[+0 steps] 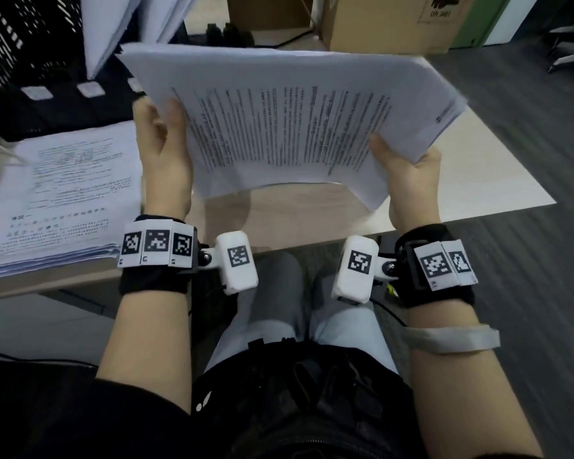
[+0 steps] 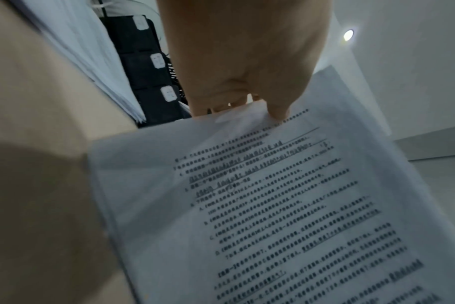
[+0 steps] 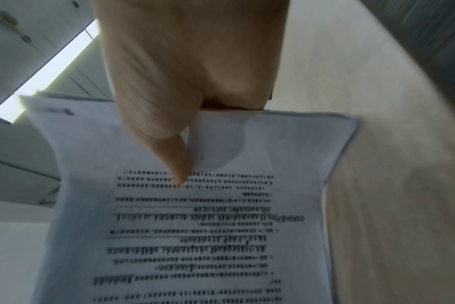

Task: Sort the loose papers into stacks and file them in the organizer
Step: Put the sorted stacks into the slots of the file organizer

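Note:
I hold a thick stack of printed papers (image 1: 289,124) in the air above the desk, turned sideways and sagging in the middle. My left hand (image 1: 161,134) grips its left end, thumb on top (image 2: 275,109). My right hand (image 1: 405,164) grips the right end, thumb pressed on the printed face (image 3: 179,172). The sheets (image 2: 273,205) fill both wrist views (image 3: 195,226). A second stack of printed papers (image 1: 60,193) lies flat on the desk to the left. The black organizer (image 1: 47,77) stands at the back left, with white sheets (image 1: 113,31) upright in it.
The light wooden desk (image 1: 461,180) ends at a corner on the right, over dark carpet (image 1: 527,260). Cardboard boxes (image 1: 388,21) stand beyond the desk. The organizer's labelled black fronts (image 2: 148,61) show in the left wrist view. My knees (image 1: 305,299) are under the desk edge.

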Action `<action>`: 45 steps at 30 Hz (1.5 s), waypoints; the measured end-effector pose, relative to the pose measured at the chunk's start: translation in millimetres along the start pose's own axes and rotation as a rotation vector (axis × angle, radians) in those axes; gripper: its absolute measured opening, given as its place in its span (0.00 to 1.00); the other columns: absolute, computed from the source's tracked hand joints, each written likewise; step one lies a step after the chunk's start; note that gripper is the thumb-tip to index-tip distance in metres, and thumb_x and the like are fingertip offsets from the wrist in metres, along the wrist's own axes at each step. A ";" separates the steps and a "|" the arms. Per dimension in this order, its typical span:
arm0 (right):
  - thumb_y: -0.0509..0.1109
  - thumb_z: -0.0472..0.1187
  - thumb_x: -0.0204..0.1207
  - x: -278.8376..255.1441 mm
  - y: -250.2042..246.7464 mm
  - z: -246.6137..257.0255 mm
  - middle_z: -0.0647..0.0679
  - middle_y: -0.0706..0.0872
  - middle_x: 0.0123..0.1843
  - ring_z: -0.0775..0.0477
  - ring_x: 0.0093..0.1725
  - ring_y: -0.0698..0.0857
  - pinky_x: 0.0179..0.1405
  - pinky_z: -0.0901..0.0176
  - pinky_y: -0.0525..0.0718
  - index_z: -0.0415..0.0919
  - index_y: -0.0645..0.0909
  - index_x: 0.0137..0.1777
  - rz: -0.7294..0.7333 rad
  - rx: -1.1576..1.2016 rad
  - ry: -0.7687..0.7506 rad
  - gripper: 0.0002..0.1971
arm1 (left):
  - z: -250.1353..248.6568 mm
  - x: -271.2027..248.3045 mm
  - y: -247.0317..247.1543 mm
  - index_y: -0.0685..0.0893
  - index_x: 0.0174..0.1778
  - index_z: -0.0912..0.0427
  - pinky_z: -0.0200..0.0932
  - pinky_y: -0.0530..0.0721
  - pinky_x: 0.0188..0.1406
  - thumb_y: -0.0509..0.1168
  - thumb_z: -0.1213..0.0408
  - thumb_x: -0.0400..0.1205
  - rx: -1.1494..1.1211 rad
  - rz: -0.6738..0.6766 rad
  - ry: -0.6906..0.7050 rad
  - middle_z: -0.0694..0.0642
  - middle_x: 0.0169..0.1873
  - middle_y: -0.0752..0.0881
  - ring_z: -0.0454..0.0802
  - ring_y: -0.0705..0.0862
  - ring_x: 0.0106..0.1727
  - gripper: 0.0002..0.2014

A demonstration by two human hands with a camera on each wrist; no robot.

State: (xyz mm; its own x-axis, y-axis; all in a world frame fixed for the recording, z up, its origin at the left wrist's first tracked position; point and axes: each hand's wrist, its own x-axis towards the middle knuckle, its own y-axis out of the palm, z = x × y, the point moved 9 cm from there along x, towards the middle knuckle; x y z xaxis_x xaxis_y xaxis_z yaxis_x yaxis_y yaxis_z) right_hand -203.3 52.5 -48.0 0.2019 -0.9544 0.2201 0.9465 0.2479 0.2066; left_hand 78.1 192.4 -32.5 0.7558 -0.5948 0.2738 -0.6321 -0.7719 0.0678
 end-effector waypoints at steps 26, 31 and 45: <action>0.70 0.35 0.77 -29.9 5.5 -27.9 0.44 0.84 0.43 0.43 0.49 0.83 0.56 0.43 0.82 0.43 0.82 0.37 -0.076 -0.089 0.173 0.08 | 39.1 -26.2 -9.7 0.76 0.61 0.59 0.44 0.83 0.61 0.58 0.74 0.84 -0.031 0.013 -0.281 0.49 0.52 0.85 0.43 0.85 0.55 0.12; 0.68 0.34 0.79 -36.3 7.8 -37.6 0.49 0.84 0.40 0.46 0.49 0.83 0.55 0.49 0.82 0.41 0.81 0.39 -0.087 -0.103 0.218 0.08 | 52.4 -31.7 -2.4 0.77 0.67 0.60 0.48 0.78 0.67 0.56 0.73 0.84 0.085 0.079 -0.395 0.51 0.58 0.83 0.50 0.79 0.63 0.16; 0.68 0.33 0.79 -38.1 21.4 -36.1 0.54 0.87 0.44 0.60 0.41 0.87 0.50 0.65 0.85 0.42 0.82 0.46 -0.086 -0.062 0.172 0.04 | 24.8 -35.3 -12.7 0.78 0.56 0.49 0.38 0.83 0.56 0.53 0.70 0.86 0.116 0.096 -0.263 0.50 0.56 0.83 0.45 0.83 0.56 0.13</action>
State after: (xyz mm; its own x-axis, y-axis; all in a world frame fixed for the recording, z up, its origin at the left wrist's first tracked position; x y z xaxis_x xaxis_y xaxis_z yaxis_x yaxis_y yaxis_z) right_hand -181.6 88.2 -86.4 0.1549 -0.9872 0.0374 0.9747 0.1589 0.1569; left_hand 63.7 217.6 -66.9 0.7212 -0.6926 0.0144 -0.6908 -0.7205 -0.0607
